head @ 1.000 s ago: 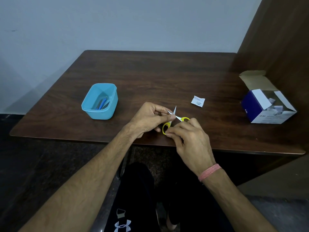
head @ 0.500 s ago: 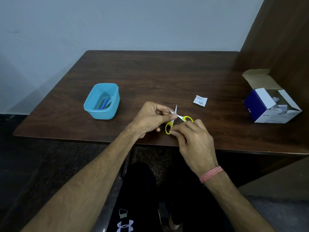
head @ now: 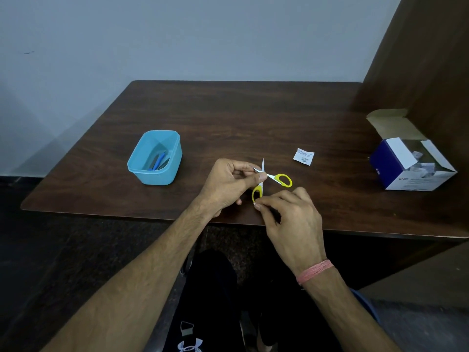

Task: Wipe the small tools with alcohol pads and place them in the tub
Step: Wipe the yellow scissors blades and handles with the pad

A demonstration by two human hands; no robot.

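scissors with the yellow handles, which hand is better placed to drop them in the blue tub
Left. The left hand already pinches the small yellow-handled scissors at the blades, and the blue plastic tub sits on its side.

Tools in tub point(head: 154, 158) too small to identify; right hand point(head: 291, 219) pinch contents hidden; wrapper point(head: 303, 156) print illegible

Bare tabletop point(head: 228, 118) btwn tub point(head: 155, 158) & hands; wrapper point(head: 303, 156), open box point(head: 411, 163) off to right.
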